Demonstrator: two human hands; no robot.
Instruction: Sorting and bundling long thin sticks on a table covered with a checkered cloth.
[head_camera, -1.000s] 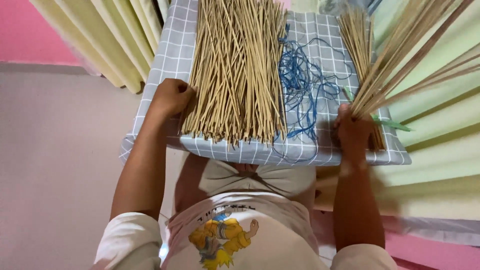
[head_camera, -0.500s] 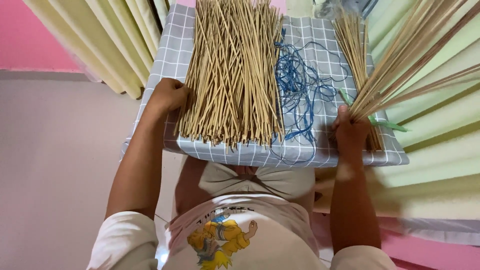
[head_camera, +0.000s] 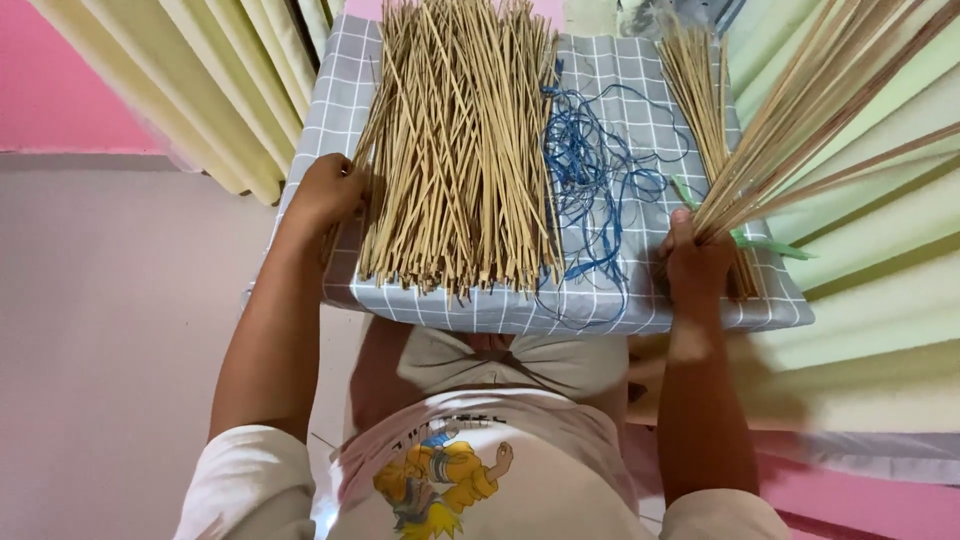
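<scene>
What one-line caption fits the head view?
Left hand at loose pile of thin tan sticks; right hand gripping fanned stick bundle.

Big pile of sticks (head_camera: 455, 150): thin, dry, pale tan wood or bamboo splints, matt, slightly rough. Under it a grey checked cloth (head_camera: 640, 300), soft woven cotton look, no sheen; right of the pile a tangle of blue string (head_camera: 590, 170), thin and faintly glossy like plastic cord. Further right of the pile, the right hand (head_camera: 695, 262) grips a fanned bundle (head_camera: 800, 110) of the same matt splints, with a green plastic-looking strip (head_camera: 770, 245) beside it.
</scene>
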